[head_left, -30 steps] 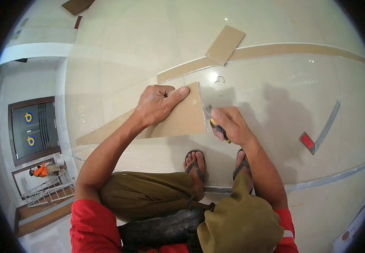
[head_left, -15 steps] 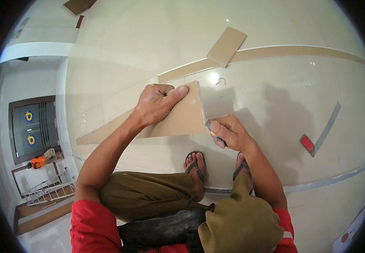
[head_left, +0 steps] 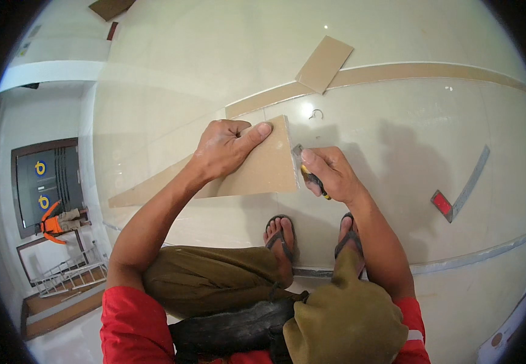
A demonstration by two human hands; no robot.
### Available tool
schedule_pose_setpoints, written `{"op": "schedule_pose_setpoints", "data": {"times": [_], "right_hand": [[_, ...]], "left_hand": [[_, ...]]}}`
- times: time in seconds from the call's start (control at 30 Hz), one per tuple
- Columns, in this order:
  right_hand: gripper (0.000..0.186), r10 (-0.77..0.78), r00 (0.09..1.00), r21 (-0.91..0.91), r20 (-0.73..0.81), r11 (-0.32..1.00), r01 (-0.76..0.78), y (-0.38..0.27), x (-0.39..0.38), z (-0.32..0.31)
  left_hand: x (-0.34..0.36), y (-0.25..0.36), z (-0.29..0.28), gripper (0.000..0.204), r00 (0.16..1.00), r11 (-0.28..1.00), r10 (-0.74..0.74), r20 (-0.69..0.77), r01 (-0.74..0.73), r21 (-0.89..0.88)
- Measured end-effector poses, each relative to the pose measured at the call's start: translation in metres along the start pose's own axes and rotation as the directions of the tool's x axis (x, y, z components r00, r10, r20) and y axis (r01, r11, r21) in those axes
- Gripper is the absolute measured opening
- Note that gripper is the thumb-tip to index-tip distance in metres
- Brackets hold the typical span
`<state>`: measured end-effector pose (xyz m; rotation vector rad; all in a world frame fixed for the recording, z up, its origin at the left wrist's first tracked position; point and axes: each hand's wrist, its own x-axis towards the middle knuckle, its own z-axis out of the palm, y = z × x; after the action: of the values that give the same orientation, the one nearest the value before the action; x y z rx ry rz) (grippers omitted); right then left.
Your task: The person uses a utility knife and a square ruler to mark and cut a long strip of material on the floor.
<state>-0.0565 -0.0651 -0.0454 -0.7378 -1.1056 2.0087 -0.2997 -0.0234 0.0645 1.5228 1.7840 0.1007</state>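
Observation:
My left hand [head_left: 229, 148] grips a long strip of brown-faced plasterboard [head_left: 269, 170], thumb on top and fingers curled over its far edge. The strip slants away to the left, and its right end shows a rough, whitish cut edge. My right hand [head_left: 334, 175] is closed around a black and yellow utility knife [head_left: 315, 179]. The knife's metal front end lies against or just beside that edge, near its middle; contact is hard to tell.
On the glossy floor lie a long brown board strip [head_left: 408, 71], a short board piece [head_left: 325, 64] across it, a small curled scrap [head_left: 317, 113] and a try square [head_left: 457, 197] with a red stock. A person in orange [head_left: 53, 224] and a white ladder [head_left: 71, 273] are at far left.
My right hand has moved the utility knife up along the board's end, away from my body. My left hand keeps its hold. The person in orange has changed posture, with arms spread.

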Motion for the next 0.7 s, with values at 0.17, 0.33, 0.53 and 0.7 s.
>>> {"op": "schedule_pose_setpoints", "data": {"times": [0.17,0.33,0.53,0.7], "right_hand": [[0.052,-0.040,0.988,-0.025,0.151,0.999,0.044,0.008,-0.013,-0.004],[0.052,-0.031,0.997,-0.037,0.069,0.999,0.034,-0.001,0.002,-0.004],[0.053,-0.007,0.994,-0.065,0.111,0.998,0.014,0.009,-0.013,-0.010],[0.054,0.004,1.000,-0.073,0.022,0.997,-0.003,-0.003,-0.004,-0.005]], "left_hand": [[-0.001,0.000,-0.001,0.072,1.000,1.000,0.006,0.012,-0.005,-0.026],[-0.002,-0.001,0.002,0.072,1.000,1.000,0.010,0.012,-0.009,-0.026],[-0.005,0.005,0.001,0.071,0.999,0.999,-0.021,0.040,0.019,0.043],[-0.005,-0.001,0.002,0.071,1.000,1.000,0.001,0.021,-0.001,0.007]]}}
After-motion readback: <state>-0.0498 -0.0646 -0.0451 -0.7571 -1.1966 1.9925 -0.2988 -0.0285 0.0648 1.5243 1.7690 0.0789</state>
